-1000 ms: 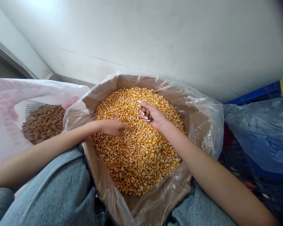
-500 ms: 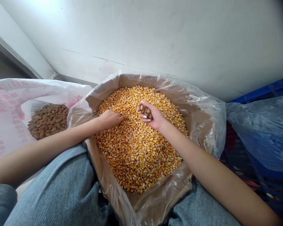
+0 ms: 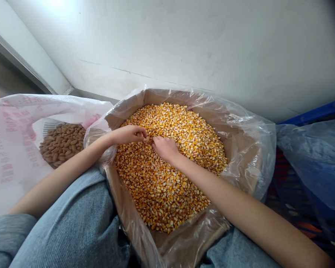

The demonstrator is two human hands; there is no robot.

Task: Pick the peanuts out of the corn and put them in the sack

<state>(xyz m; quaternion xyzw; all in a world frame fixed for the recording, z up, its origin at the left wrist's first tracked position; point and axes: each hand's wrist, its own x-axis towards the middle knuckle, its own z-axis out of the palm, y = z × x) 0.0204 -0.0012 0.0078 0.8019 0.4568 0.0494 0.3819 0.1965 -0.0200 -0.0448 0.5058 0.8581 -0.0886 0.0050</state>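
A cardboard box (image 3: 167, 245) lined with clear plastic (image 3: 248, 149) sits on my lap, heaped with yellow-orange dried corn kernels (image 3: 162, 190). My left hand (image 3: 127, 134) hovers over the corn's left edge with its fingers curled downward. My right hand (image 3: 164, 149) rests on the kernels, fingertips nearly meeting my left hand. Its curled fingers hide whatever lies under them. No brown nuts show in either hand. To the left, a pink-printed white sack (image 3: 13, 149) holds brown nuts (image 3: 61, 145).
My denim-covered legs (image 3: 72, 219) lie under the box and arms. A white wall (image 3: 184, 44) rises behind it. At the right lie a blue crate edge (image 3: 312, 113) and a bluish plastic bag (image 3: 315, 163), with a dark patterned fabric (image 3: 290, 197) below.
My right hand has moved left and down onto the corn, and the brown nuts seen in it earlier no longer show. My left hand has curled closer to it.
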